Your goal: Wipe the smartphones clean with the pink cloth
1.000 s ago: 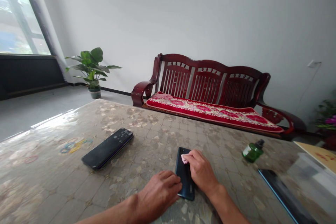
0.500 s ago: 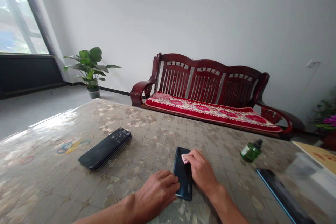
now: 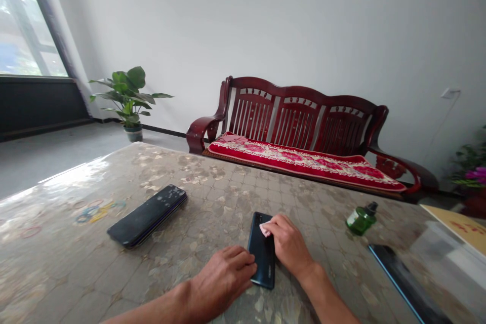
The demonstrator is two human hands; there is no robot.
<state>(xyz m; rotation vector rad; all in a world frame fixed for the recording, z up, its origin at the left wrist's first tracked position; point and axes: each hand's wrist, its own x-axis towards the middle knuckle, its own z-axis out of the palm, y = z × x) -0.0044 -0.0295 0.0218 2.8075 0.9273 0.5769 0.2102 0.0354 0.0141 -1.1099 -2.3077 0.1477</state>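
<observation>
A dark blue smartphone [image 3: 262, 255] lies on the patterned tabletop with its camera side up. My left hand [image 3: 227, 276] holds it by its left edge, fingers curled together and pressed on the lower part. Pinched in my right hand [image 3: 290, 243] is a small pale pink cloth [image 3: 265, 229], which touches the back of the phone near the camera end. The fingers of my right hand are closed on the cloth, so part of it is hidden.
Left of my hands lies a stack of black phones [image 3: 148, 216], with coloured rubber bands [image 3: 94, 212] beyond. To the right are a green pump bottle [image 3: 360, 220], another smartphone [image 3: 406, 281] and a clear plastic box [image 3: 448, 253]. A wooden bench [image 3: 296, 111] stands behind the table.
The view has shifted slightly, moving everything on the table a little to the left. Both hands keep nearly the same pose, with the cloth still on the phone.
</observation>
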